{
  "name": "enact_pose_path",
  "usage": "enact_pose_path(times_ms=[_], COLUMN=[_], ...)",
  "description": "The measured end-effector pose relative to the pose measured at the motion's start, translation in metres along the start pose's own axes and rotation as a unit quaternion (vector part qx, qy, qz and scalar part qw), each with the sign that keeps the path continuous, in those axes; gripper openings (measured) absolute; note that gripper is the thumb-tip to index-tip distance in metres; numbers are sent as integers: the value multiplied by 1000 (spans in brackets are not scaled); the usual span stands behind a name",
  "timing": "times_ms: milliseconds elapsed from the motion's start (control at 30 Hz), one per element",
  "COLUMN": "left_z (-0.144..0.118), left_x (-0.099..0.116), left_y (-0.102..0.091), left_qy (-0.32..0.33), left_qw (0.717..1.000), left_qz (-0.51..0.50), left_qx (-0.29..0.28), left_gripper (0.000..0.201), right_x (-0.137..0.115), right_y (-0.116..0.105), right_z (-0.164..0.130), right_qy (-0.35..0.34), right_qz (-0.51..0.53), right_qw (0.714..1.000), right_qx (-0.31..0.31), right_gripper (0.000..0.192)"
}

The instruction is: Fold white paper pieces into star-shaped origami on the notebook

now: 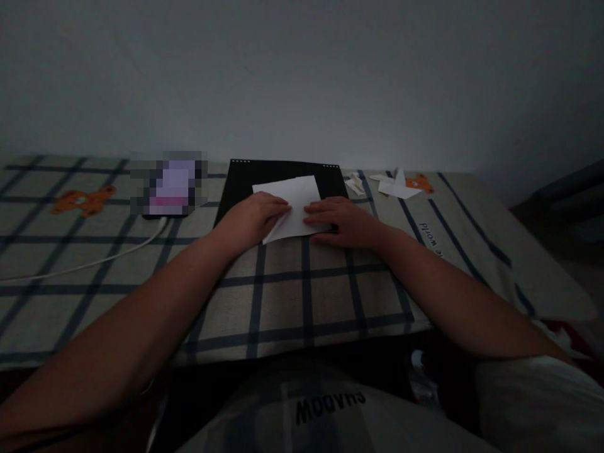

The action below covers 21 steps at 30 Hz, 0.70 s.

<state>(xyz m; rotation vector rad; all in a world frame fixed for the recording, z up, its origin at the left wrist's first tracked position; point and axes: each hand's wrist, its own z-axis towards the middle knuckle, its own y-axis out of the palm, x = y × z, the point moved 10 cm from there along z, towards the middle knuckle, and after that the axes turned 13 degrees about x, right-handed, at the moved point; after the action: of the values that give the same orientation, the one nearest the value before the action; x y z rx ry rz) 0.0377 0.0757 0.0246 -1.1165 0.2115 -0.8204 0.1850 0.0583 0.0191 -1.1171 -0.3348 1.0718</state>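
Observation:
A sheet of white paper (296, 204), with a fold at its lower left corner, lies on a black flat pad (240, 173). The pad has small white marks along its far edge. My left hand (252, 217) rests on the left side of the paper, its fingers stretched out flat and the thumb near the folded corner. On the right side lies my right hand (344, 221), palm down with its fingers spread over the paper and the near edge of the pad. Neither hand is closed around anything.
A checked tablecloth (283, 302) covers the table against a grey wall. To the left is a lit phone (172, 185) with a white cable (108, 259). Folded white paper (399, 187) and small scraps (355, 184) lie at the right. A bottle (422, 380) is below the table edge.

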Motion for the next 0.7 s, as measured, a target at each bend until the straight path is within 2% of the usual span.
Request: enact_pose_path(times_ms=[133,300,500,600,700], left_z=[-4,-9,-15,-15,-12], left_x=[6,8,15,15,8], left_y=[2,1,0,-3,-7], left_qy=[24,22,20,-3,-51], left_qw=[999,996,989,987,983], left_qz=[-16,-23,-58,-98,-151], left_qx=[-32,-84,-135,-130,-93], left_gripper=[54,75,81,81,66], right_x=[-3,-6,-1,10,19], right_y=[-6,-10,-19,-23,-27], right_z=[0,1,2,1,0], right_qy=[-18,-21,6,50,88], right_qz=[19,35,7,6,41], right_qw=[1000,999,999,997,992], right_qx=[11,28,47,55,77], right_gripper=[43,27,35,42,45])
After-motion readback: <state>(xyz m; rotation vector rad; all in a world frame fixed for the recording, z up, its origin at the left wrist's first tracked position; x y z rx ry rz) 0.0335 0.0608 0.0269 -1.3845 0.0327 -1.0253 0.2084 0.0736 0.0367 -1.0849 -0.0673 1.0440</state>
